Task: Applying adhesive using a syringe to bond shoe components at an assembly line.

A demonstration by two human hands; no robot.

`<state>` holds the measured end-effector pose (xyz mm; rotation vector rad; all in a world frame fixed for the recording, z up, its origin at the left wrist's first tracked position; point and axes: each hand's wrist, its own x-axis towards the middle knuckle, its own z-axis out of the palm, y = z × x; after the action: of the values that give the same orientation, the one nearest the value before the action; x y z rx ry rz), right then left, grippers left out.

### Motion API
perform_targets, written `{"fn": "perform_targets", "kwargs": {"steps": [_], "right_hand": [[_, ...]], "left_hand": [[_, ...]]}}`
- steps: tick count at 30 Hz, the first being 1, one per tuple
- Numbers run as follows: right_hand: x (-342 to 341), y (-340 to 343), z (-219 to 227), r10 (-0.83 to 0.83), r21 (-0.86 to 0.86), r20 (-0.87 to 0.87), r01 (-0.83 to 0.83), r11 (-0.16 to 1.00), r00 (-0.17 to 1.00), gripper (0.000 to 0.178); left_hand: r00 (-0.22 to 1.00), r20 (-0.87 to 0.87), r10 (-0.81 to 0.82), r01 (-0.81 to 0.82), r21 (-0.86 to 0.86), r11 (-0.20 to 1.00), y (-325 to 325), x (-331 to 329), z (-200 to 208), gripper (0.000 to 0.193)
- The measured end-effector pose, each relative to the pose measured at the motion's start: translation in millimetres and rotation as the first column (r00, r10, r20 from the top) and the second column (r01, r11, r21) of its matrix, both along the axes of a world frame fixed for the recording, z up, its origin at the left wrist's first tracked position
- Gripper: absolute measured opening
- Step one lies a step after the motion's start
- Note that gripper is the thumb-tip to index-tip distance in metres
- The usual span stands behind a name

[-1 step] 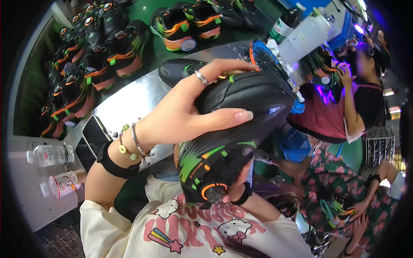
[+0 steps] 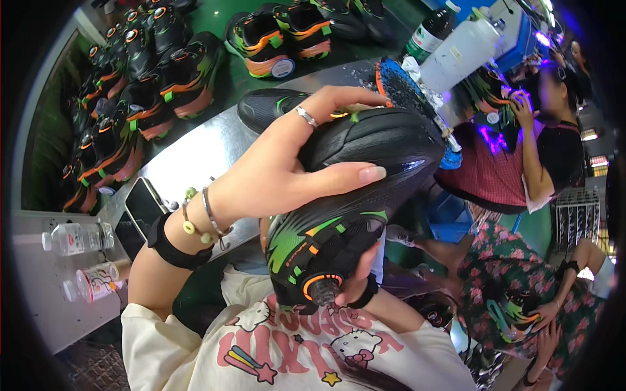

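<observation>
A black shoe (image 2: 391, 153) with green and orange trim is tilted in front of my chest, toe to the upper right. My left hand (image 2: 280, 156) closes over its upper part, thumb along the near side and fingers across the far side. My right hand (image 2: 357, 277) grips it from below, near a round orange-ringed knob (image 2: 323, 287); most of those fingers are hidden. Just past the toe is a blue-edged round thing (image 2: 417, 91) with a dark speckled face; I cannot tell whether they touch. Another black shoe (image 2: 264, 107) lies on the metal surface beyond my left hand.
Several similar shoes (image 2: 189, 68) stand at the far left, and a pair (image 2: 257, 39) at the back. A phone (image 2: 145, 205) lies by my left wrist. Plastic bottles (image 2: 78, 238) are at the left; a dark bottle (image 2: 430, 32) and white bottle (image 2: 460, 58) stand back right. Two co-workers (image 2: 531, 150) hold shoes.
</observation>
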<state>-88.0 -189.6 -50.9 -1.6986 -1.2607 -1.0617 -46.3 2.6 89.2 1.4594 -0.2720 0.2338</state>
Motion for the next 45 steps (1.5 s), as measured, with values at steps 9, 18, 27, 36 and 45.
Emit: {"fn": "perform_targets", "kwargs": {"steps": [9,18,27,36,45], "right_hand": [[16,28,13,0.022,-0.201,0.550,0.106,0.974,0.835,0.040],[19,46,19,0.496,-0.370,0.155,-0.416,0.831,0.854,0.037],[178,-84,55,0.402,-0.554,-0.205,-0.444,0.704,0.893,0.023],[331,-141,84,-0.109,-0.740,-0.208,-0.084,0.667,0.972,0.031],[332,-127,87,0.005,-0.783,-0.287,-0.237,0.575,0.958,0.026]], "left_hand": [[0.999,0.028,-0.041,0.011,0.675,0.738,-50,-15,12,0.105],[0.989,0.143,0.033,-0.143,0.884,0.445,-33,-25,39,0.099],[0.999,0.017,-0.033,-0.009,0.968,0.251,-24,-13,4,0.103],[0.977,0.086,0.194,-0.107,0.989,0.100,-40,-15,9,0.102],[0.961,-0.006,0.277,0.021,0.998,-0.053,-59,-22,-8,0.098]]}}
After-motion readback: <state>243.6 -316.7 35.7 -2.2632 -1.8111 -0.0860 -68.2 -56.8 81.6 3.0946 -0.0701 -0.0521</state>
